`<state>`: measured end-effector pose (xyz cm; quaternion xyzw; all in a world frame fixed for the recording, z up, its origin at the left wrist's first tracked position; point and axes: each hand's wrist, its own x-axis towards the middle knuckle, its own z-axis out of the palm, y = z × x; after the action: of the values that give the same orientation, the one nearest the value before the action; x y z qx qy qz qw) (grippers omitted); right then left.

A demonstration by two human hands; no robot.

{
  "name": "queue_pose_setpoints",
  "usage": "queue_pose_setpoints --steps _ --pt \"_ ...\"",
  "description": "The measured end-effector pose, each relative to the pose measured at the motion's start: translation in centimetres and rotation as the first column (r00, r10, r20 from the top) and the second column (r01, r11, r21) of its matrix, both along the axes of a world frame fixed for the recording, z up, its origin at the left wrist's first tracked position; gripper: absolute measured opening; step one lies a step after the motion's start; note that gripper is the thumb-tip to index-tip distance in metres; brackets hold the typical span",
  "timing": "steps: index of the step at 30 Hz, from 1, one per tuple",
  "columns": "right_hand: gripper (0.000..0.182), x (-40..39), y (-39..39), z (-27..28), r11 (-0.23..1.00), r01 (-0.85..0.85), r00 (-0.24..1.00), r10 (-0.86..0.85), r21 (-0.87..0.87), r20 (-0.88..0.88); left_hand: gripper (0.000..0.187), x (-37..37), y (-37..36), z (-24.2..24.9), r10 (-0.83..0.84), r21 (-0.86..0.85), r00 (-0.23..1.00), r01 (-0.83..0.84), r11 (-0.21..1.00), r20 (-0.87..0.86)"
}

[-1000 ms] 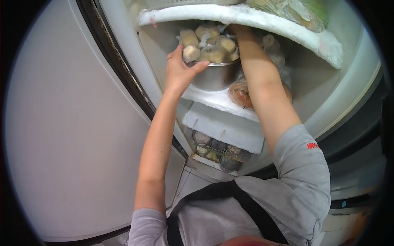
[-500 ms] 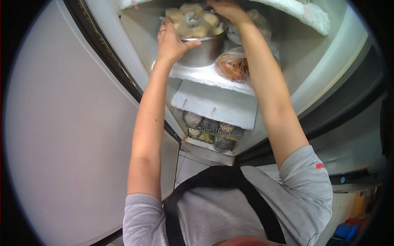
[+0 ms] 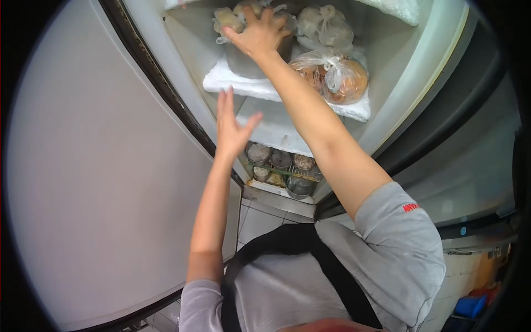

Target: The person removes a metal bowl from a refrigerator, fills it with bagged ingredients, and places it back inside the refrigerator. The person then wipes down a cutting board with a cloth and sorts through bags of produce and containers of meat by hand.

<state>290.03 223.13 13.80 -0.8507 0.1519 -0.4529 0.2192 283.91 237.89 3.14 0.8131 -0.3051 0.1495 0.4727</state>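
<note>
A metal pot (image 3: pixel 240 60) stands on a frosted shelf (image 3: pixel 243 84) inside an upright fridge, with pale, bagged pieces (image 3: pixel 225 19) at its top. My right hand (image 3: pixel 262 32) lies over the pot's top with its fingers spread, covering part of the bagged pieces. Below the shelf front, my left hand (image 3: pixel 233 128) is in the air, fingers apart and slightly blurred, touching nothing. Right of the pot are a knotted clear bag with orange-brown contents (image 3: pixel 347 80) and, behind it, a bag of whitish items (image 3: pixel 326 27).
The open door (image 3: pixel 110 166) fills the left side. Under the shelf are a whitish frosted panel (image 3: pixel 271 128) and several round metal containers (image 3: pixel 299 186) on a lower rack. A dark curved appliance (image 3: pixel 442 144) stands at the right.
My left hand has left the pot's side and dropped below the shelf. My right hand has moved left and forward onto the pot's top, uncovering the knotted bags.
</note>
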Motion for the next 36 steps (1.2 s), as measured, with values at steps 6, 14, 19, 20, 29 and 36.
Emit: queue_pose_setpoints --steps 6,14,19,20,29,36 --pt "0.062 3.2 1.0 -0.3 0.998 0.063 0.997 -0.064 0.020 0.035 0.078 -9.2 6.9 -11.1 -0.019 0.216 0.950 0.090 0.972 -0.312" --pt "0.063 -3.1 2.1 2.4 0.998 0.035 0.993 -0.028 0.059 -0.112 0.061 -23.0 26.2 -29.6 0.291 0.415 0.638 0.049 0.908 -0.713" --pt "0.053 -10.7 5.4 3.0 0.941 0.197 0.977 -0.211 -0.275 -0.022 0.046 -31.0 38.5 -32.0 0.515 0.570 0.306 0.125 0.812 -0.801" --pt "0.045 -11.1 6.3 2.1 0.842 0.333 0.943 -0.304 -0.424 0.136 0.043 -31.8 40.3 -31.0 0.556 0.590 0.226 0.123 0.798 -0.800" --pt "0.053 -26.8 9.3 -19.1 0.574 -0.600 0.795 0.352 -0.557 -0.493 0.033 -24.1 50.7 -30.7 0.322 0.287 0.437 -0.147 0.947 -0.840" --pt "0.045 -46.0 5.3 -31.9 0.877 -0.435 0.514 0.054 -0.206 -0.856 0.042 -24.3 47.7 -24.8 0.431 0.608 0.524 0.225 0.761 -0.734"
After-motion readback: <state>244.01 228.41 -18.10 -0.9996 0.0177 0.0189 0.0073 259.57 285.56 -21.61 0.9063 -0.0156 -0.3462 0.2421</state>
